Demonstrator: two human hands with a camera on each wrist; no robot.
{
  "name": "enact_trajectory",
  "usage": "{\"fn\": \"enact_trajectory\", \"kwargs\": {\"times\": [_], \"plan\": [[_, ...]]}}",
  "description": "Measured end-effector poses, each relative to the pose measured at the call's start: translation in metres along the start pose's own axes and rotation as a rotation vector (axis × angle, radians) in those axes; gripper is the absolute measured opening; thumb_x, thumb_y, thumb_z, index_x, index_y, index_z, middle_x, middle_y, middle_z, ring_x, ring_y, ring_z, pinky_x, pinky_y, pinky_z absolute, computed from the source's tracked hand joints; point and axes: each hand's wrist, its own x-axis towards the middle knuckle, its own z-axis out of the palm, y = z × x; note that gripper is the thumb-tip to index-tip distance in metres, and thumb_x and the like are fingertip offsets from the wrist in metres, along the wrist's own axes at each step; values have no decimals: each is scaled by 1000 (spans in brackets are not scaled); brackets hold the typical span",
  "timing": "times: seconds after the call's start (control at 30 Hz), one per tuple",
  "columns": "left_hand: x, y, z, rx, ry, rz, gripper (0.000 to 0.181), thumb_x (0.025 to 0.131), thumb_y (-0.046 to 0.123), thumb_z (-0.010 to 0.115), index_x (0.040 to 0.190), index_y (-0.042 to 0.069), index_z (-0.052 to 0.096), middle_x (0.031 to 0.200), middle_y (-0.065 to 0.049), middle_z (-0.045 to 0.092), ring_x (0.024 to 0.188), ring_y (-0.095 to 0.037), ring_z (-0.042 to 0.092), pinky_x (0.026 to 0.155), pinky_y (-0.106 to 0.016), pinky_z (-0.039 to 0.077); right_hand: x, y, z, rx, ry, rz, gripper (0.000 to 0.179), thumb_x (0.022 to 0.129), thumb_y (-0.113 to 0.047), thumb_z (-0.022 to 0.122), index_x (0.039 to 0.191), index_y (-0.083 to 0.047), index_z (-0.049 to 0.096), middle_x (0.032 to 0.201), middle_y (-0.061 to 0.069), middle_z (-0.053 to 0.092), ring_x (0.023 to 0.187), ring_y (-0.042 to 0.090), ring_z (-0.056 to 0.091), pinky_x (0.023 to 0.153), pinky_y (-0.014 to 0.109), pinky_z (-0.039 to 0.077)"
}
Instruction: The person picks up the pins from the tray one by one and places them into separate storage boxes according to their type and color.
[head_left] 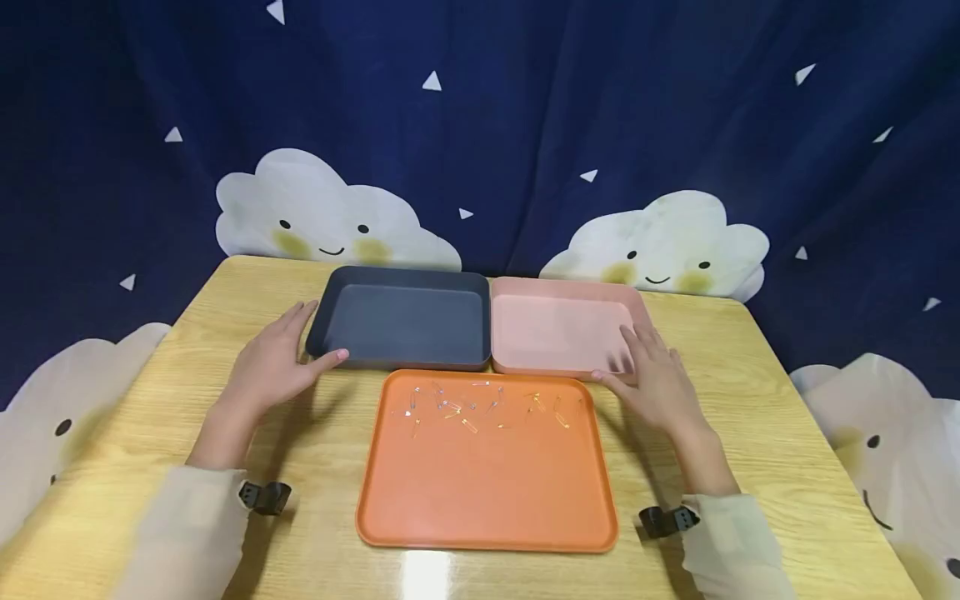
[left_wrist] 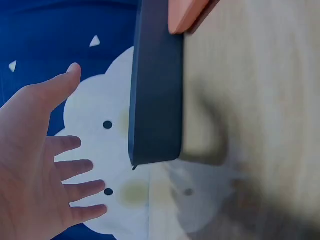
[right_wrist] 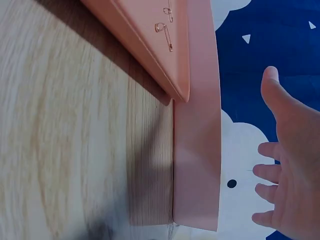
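Note:
Small safety pins [head_left: 468,426], some silver and some gold, lie scattered over the far part of an orange tray [head_left: 487,492]; two show closer in the right wrist view, where a safety pin [right_wrist: 165,37] lies near the rim. Behind it stand a dark blue-grey tray [head_left: 408,325] on the left and a pink tray [head_left: 555,333] on the right. My left hand [head_left: 272,364] is spread beside the dark tray's left end, thumb over its near corner. At the pink tray's right end my right hand [head_left: 658,385] is likewise spread. Neither hand holds anything.
All three trays share a wooden table [head_left: 300,533]. A dark blue curtain [head_left: 495,100] with white clouds and triangles hangs behind it. Small black cameras sit at both wrists, one by the left cuff [head_left: 266,497] and one by the right cuff [head_left: 667,521].

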Motion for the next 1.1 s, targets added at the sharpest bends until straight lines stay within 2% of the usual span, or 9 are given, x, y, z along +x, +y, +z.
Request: {"fn": "enact_trajectory", "kwargs": {"times": [0.17, 0.33, 0.5, 0.63, 0.7, 0.8, 0.87, 0.93, 1.1], "plan": [[10, -16, -12, -126, -134, -72, 87, 92, 55, 52, 153, 4, 17, 155, -29, 23, 140, -51, 23, 112, -68, 25, 0, -3, 0, 60, -7, -23, 85, 89, -51, 62, 151, -6, 26, 156, 24, 25, 142, 46, 26, 117, 65, 18], [26, -31, -19, -220, -261, -109, 77, 97, 44, 49, 152, 1, 17, 153, -32, 22, 138, -53, 25, 110, -67, 30, -4, -9, -3, 84, -16, -36, 77, 90, -41, 64, 150, -7, 29, 155, 23, 30, 140, 44, 31, 115, 63, 27], [40, -42, -21, -257, -329, -111, 72, 100, 38, 45, 150, -5, 17, 150, -34, 27, 134, -53, 33, 107, -64, 38, -9, -15, -7, 86, -4, -67, 70, 91, -36, 64, 148, -6, 35, 150, 22, 38, 139, 41, 34, 111, 62, 35], [50, -53, -20, -290, -367, -114, 66, 101, 34, 43, 146, -10, 24, 143, -36, 37, 128, -51, 42, 105, -60, 41, -12, -21, -9, 76, 15, -123, 65, 91, -34, 65, 143, -3, 42, 145, 23, 44, 135, 42, 39, 110, 61, 36], [54, -61, -19, -343, -391, -118, 64, 102, 33, 42, 145, -11, 27, 140, -35, 42, 126, -46, 47, 105, -56, 43, -14, -24, -10, 67, 15, -151, 63, 90, -32, 66, 141, -2, 44, 143, 24, 47, 133, 43, 41, 109, 61, 37], [61, -71, -17, -470, -446, -132, 61, 103, 29, 40, 145, -13, 25, 141, -35, 42, 112, -18, 63, 102, -35, 52, -17, -26, -11, 61, 11, -183, 60, 89, -30, 67, 139, -2, 47, 141, 24, 48, 132, 43, 43, 108, 60, 39], [66, -77, -17, -554, -483, -147, 61, 103, 28, 39, 145, -14, 22, 143, -34, 40, 103, -1, 62, 97, -24, 54, -18, -27, -11, 60, 12, -196, 59, 89, -30, 67, 138, -3, 48, 141, 23, 48, 132, 42, 44, 107, 60, 40], [70, -80, -16, -623, -517, -160, 63, 104, 28, 38, 146, -15, 19, 146, -35, 36, 98, 10, 58, 95, -19, 54, -19, -27, -11, 58, 20, -213, 58, 89, -30, 68, 137, -3, 49, 140, 22, 49, 131, 41, 45, 106, 59, 42], [75, -85, -9, -762, -573, -174, 70, 104, 36, 35, 148, -14, 12, 150, -35, 26, 100, 9, 57, 103, -26, 51, -22, -27, -9, 45, 53, -267, 55, 87, -29, 70, 133, -3, 54, 135, 20, 55, 127, 38, 50, 103, 56, 47]]}}
